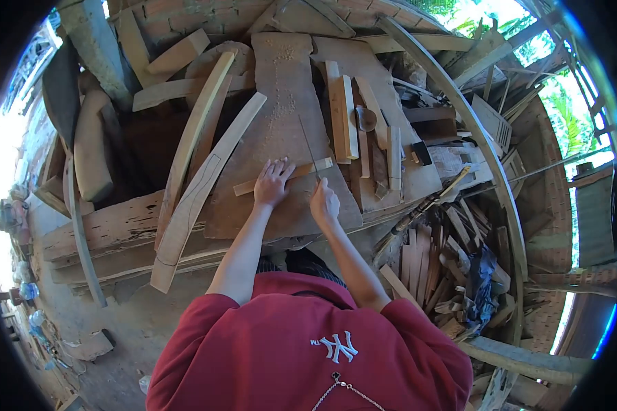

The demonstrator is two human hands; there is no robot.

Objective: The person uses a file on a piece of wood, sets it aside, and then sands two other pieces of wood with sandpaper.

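Curved plank (209,168): lies aslant toward the far side, marked with a dark drawn outline.
Short wood bar (300,171): lies crosswise on the wide board (284,96), partly covered by the left hand (273,183), with the right end bare.
Left hand: presses palm down on the bar, fingers spread and pointing away from the body.
Wide board: spreads out beneath both hands, with crumbs of wood scattered over the far part.
Saw (308,142): points away from the body, with the thin blade crossing the bar near its right end; cannot tell how deep.
Right hand (325,203): closes in a fist around the near end of the saw, just beside the bar; cannot tell the shape of the handle.
Wood strips (350,118): lie lengthwise to the right of the saw, near a round wooden piece (365,120).
Black block (421,154): sits farther right.
Scrap pile (425,264): lies lower right, beside crumpled blue material (484,282).
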